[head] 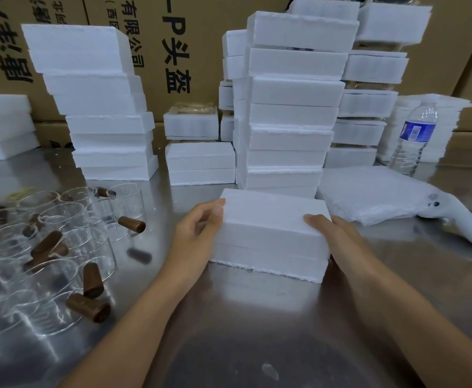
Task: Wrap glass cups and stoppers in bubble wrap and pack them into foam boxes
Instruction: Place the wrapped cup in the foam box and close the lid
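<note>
Both hands grip one closed foam box [271, 233] on the steel table [257, 317]: left hand [201, 228] curled round one end, right hand [332, 236] round the other. It is probably packed, though its contents are hidden. Many glass cups [97, 247] and stoppers [89, 306] (unwrapped, left of the box) remain, and bubble wrap [369, 191] lies to its right.

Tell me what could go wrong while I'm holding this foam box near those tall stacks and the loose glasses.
The tall foam stack just behind the foam box sits unevenly; nudging it could topple it. The glass cups and stoppers sit loose beside the left hand; a sideways sweep might knock them together.
</note>
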`<control>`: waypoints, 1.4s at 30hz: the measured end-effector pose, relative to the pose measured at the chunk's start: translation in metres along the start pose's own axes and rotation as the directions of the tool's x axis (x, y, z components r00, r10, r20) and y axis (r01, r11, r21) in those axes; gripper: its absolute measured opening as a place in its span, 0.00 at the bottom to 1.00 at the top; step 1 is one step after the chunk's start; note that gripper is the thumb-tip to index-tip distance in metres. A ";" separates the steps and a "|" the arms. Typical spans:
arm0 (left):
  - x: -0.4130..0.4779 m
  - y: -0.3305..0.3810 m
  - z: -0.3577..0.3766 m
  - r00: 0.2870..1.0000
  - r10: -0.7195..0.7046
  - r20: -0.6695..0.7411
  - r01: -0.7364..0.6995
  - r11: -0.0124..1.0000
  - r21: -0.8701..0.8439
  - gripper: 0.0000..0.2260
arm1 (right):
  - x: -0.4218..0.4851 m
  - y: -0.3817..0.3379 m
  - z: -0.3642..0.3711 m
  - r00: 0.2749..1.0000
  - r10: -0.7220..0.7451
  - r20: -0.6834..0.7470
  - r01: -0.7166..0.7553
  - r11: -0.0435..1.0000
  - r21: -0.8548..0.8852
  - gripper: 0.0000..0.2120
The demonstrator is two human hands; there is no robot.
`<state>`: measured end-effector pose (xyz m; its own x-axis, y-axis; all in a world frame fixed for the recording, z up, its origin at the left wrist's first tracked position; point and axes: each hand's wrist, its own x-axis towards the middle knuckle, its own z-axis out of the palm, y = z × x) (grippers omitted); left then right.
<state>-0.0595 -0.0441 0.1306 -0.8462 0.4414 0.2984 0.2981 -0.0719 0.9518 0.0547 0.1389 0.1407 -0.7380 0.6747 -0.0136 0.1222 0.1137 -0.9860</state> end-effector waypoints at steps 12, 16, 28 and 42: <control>0.007 -0.007 0.004 0.945 -0.328 -0.007 0.325 0.939 -0.110 0.15 | -0.002 0.006 0.003 0.999 0.042 0.025 -0.044 0.994 0.099 0.09; 0.011 -0.002 0.006 0.898 -0.440 -0.011 0.433 0.889 -0.148 0.10 | -0.002 0.010 0.006 0.992 0.123 0.032 -0.126 0.983 0.130 0.20; 0.001 0.025 -0.007 0.899 -0.428 0.090 0.433 0.844 -0.317 0.33 | 0.005 0.012 -0.001 0.957 -0.192 0.218 0.081 0.897 0.435 0.21; -0.005 0.022 -0.013 0.895 -0.442 0.064 0.429 0.810 -0.401 0.32 | -0.008 0.005 0.009 0.976 -0.166 0.141 0.098 0.912 0.397 0.25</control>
<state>-0.0548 -0.0597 0.1511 -0.8605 0.4843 -0.1585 -0.2986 -0.2271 0.9270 0.0552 0.1281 0.1342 -0.8341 0.5367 0.1270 -0.2244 -0.1200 -0.9671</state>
